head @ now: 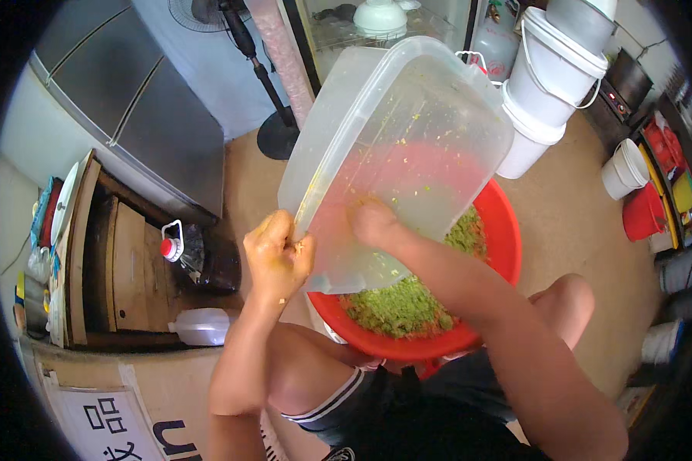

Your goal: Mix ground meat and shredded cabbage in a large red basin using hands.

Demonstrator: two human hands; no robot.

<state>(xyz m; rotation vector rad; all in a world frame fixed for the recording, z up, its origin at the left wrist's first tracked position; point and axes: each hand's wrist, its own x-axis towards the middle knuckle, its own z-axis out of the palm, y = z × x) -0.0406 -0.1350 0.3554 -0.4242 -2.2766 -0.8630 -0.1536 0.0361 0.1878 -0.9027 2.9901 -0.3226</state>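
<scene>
A translucent plastic bin is tipped on its side above a red basin, its open mouth towards me. My left hand is closed around the bin's rim at the left. Inside the bin, my right hand is at the inner wall; its fingers are blurred, so I cannot tell how they are bent. Small yellow-green bits cling to the bin's inside. Finely chopped green material is heaped in the basin, with orange-red material showing around its edge. The bin hides the basin's far side.
Stacked white buckets stand beyond the basin at the right. A pedestal fan is behind the bin. To my left are a wooden cabinet, a large bottle of dark liquid and a plastic jug. Shelving lines the right.
</scene>
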